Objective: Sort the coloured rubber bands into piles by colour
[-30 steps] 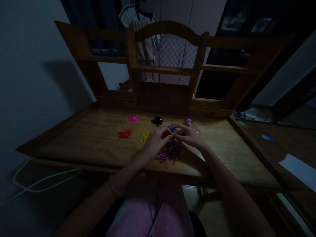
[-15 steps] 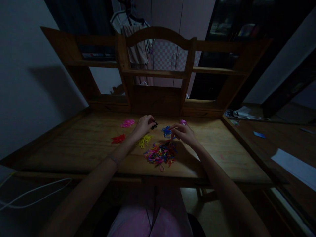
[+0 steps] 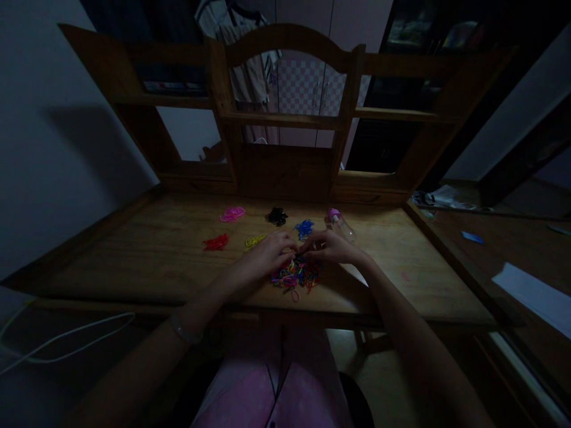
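Note:
A mixed heap of small coloured rubber bands (image 3: 294, 276) lies near the front of the wooden desk. My left hand (image 3: 274, 249) reaches over its back left side with the fingers drawn together. From the right, my right hand (image 3: 329, 245) meets it with bent, pinched fingers, the fingertips of both hands close together. What they pinch is too dark and small to make out. Around the heap are single-colour piles: yellow bands (image 3: 255, 241) partly behind my left hand, blue bands (image 3: 304, 229), black bands (image 3: 277, 216), pink bands (image 3: 232, 214) and red bands (image 3: 216, 242).
A clear bottle with a pink cap (image 3: 342, 227) lies behind my right hand. The desk's wooden shelf unit (image 3: 285, 122) rises along the back. To the right, a side table holds a white sheet of paper (image 3: 533, 297). A white cable (image 3: 75, 336) hangs at lower left.
My left hand has moved from the black pile toward me and right, to the mixed heap. My right hand has shifted slightly, and the fingertips now meet. The black pile and the bottle are uncovered.

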{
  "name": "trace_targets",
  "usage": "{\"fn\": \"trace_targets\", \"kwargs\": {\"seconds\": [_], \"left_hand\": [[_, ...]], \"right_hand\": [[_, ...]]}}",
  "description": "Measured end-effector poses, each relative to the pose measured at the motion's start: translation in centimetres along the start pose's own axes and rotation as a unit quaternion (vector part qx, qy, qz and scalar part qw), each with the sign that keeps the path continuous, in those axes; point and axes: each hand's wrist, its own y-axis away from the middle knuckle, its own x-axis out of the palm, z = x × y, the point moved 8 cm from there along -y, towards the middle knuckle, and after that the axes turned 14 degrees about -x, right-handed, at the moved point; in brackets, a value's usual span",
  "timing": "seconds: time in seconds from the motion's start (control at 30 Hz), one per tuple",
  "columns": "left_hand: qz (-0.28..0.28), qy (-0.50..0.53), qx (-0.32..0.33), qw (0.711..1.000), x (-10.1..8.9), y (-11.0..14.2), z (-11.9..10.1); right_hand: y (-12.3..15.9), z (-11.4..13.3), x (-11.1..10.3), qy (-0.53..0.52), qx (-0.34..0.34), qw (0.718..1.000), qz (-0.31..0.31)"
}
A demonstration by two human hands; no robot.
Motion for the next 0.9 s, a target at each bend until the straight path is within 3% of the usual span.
{"fn": "trace_targets", "kwargs": {"seconds": [0.17,0.4,0.9], "left_hand": [[0.000,-0.017,-0.005,1.000,1.0,-0.2,1.0],[-0.004,-0.016,-0.001,1.000,1.0,-0.2,0.3],[-0.005,0.032,-0.002,0.999,1.3,-0.6,0.4]], "right_hand": [[-0.1,-0.2,0.6,-0.003,0.000,1.000,0.016],[0.0,-0.4,1.2,0.006,0.003,1.000,0.030],[-0.4,-0.1,0.7,0.002,0.006,1.000,-0.014]]}}
